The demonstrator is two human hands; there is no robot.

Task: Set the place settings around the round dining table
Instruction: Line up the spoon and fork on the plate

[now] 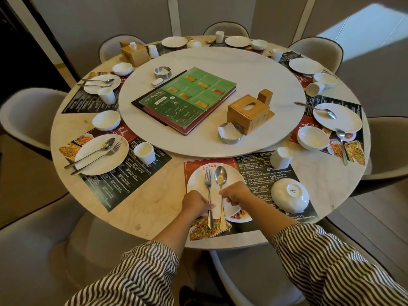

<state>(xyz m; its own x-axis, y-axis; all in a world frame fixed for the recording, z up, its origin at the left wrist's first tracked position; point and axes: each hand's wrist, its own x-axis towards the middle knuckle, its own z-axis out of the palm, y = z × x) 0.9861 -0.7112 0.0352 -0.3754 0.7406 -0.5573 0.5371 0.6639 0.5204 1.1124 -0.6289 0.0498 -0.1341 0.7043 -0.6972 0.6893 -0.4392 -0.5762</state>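
Fork (208, 191) and spoon (221, 186): both polished metal, lying side by side with heads pointing away from the person, across a white plate (199, 180). Their handles overhang the near rim onto a printed placemat (265, 173). Fork to the left, spoon to the right, close but not touching.

Left hand (195, 204): fingers curled round the fork's handle at the plate's near edge. Right hand (235, 192): pinching the spoon's neck just below the bowl. The hands are apart, one on each utensil, both in striped sleeves.

On the same placemat, right of the plate: a white bowl (289, 196), upside down. Beyond it, a white cup (280, 157), also inverted.

The round counter (154, 206) is pale marble. Other settings around it carry plates, bowls and cups, some with cutlery.

The centre turntable (220, 62) holds a green menu (187, 98), a wooden tissue box (249, 113) and two metal ashtrays. Upholstered chairs surround the counter.
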